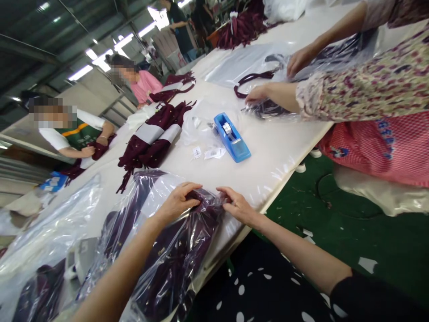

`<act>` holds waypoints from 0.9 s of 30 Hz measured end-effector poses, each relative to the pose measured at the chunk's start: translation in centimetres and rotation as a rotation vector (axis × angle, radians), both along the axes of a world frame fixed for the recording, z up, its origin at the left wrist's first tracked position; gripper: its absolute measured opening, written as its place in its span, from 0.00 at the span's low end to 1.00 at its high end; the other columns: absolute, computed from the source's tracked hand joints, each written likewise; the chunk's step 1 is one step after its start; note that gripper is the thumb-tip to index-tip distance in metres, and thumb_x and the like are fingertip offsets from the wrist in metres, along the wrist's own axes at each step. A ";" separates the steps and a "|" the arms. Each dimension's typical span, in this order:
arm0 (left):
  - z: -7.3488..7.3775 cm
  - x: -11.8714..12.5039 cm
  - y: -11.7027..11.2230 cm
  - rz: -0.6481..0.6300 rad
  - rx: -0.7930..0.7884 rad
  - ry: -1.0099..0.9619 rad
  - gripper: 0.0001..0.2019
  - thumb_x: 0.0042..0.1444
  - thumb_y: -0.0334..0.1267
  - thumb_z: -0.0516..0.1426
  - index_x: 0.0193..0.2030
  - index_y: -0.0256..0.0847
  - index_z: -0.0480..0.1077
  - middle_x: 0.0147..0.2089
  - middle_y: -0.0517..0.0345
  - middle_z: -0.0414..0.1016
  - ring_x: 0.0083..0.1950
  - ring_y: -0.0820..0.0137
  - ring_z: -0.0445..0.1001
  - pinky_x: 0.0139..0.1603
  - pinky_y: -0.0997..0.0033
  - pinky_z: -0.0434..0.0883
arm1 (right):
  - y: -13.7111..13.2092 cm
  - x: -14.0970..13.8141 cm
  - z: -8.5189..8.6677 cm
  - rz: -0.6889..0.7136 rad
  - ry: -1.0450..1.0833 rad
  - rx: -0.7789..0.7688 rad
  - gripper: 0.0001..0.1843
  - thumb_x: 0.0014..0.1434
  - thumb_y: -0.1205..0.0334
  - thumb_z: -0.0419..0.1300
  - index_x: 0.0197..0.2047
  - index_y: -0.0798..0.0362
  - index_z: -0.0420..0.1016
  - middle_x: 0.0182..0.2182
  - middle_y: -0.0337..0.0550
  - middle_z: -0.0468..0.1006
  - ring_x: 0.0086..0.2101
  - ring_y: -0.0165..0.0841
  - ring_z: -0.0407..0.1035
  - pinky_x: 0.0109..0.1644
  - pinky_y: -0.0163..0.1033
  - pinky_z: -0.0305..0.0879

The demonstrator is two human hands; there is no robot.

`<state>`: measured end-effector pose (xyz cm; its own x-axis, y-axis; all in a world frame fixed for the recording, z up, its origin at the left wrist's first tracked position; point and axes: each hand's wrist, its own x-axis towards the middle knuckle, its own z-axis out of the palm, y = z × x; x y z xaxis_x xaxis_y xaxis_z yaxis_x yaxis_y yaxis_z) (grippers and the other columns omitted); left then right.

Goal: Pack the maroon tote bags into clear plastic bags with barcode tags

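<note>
A clear plastic bag (182,241) with a folded dark maroon cloth inside lies at the table's near edge, under my forearm. My left hand (179,201) is closed on the bag's upper end, thumb and fingers bent over the film and cloth. At the bag's right corner, my right hand (239,208) grips the film's edge, its index finger reaching forward. A white band shows through the film beside my left wrist. Beyond my hands stands a blue tape dispenser (234,142), with small white labels (212,153) lying beside it.
Maroon fringed scarves (152,134) with white bands lie across the pale table (268,167). On the right, a co-worker's hands (264,95) handle another bagged piece. Two people work along the far side. Flat plastic bags (63,219) lie at left.
</note>
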<state>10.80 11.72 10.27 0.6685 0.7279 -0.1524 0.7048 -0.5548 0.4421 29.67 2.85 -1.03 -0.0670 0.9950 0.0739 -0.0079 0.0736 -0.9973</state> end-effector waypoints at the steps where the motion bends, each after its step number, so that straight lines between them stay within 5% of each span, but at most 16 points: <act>1: -0.2 -0.1 -0.9 0.051 0.085 -0.041 0.20 0.50 0.36 0.57 0.52 0.41 0.67 0.50 0.53 0.69 0.53 0.64 0.67 0.57 0.60 0.65 | 0.1 -0.1 -0.1 0.003 0.011 -0.023 0.31 0.44 0.72 0.50 0.54 0.52 0.63 0.39 0.40 0.74 0.34 0.28 0.67 0.42 0.36 0.64; 7: -1.4 0.4 -6.0 0.298 0.401 -0.203 0.17 0.61 0.36 0.47 0.56 0.43 0.62 0.57 0.51 0.64 0.61 0.66 0.61 0.65 0.58 0.59 | 1.1 0.6 -0.2 0.060 0.333 -0.174 0.20 0.44 0.67 0.51 0.43 0.55 0.69 0.35 0.42 0.76 0.37 0.32 0.69 0.41 0.37 0.64; 11: -3.5 0.9 -6.6 0.540 0.447 -0.120 0.22 0.63 0.41 0.45 0.62 0.38 0.55 0.64 0.45 0.56 0.66 0.61 0.53 0.68 0.52 0.52 | 2.9 1.0 0.8 0.003 0.333 -0.194 0.20 0.50 0.60 0.53 0.46 0.55 0.70 0.42 0.47 0.76 0.42 0.34 0.69 0.47 0.40 0.64; 17: -6.1 0.9 -5.5 0.501 0.400 0.010 0.26 0.64 0.44 0.41 0.64 0.32 0.52 0.68 0.40 0.47 0.70 0.59 0.43 0.68 0.49 0.48 | 5.1 -0.6 2.3 0.135 -0.218 -0.151 0.16 0.56 0.57 0.51 0.38 0.57 0.75 0.36 0.48 0.77 0.37 0.34 0.68 0.43 0.38 0.61; 23: -7.4 2.0 -5.1 0.440 0.377 0.162 0.26 0.63 0.43 0.41 0.64 0.30 0.52 0.69 0.38 0.45 0.70 0.55 0.40 0.67 0.47 0.49 | 6.0 -0.3 2.5 0.241 -0.202 -0.251 0.25 0.60 0.49 0.48 0.23 0.59 0.71 0.20 0.39 0.69 0.25 0.26 0.59 0.28 0.32 0.52; 27: -8.0 2.8 -5.0 0.430 0.336 0.234 0.26 0.63 0.42 0.42 0.65 0.32 0.51 0.69 0.37 0.42 0.70 0.54 0.37 0.66 0.46 0.48 | 6.8 1.2 2.9 0.424 -0.072 -0.422 0.27 0.55 0.41 0.53 0.33 0.60 0.74 0.26 0.40 0.72 0.26 0.25 0.60 0.28 0.31 0.54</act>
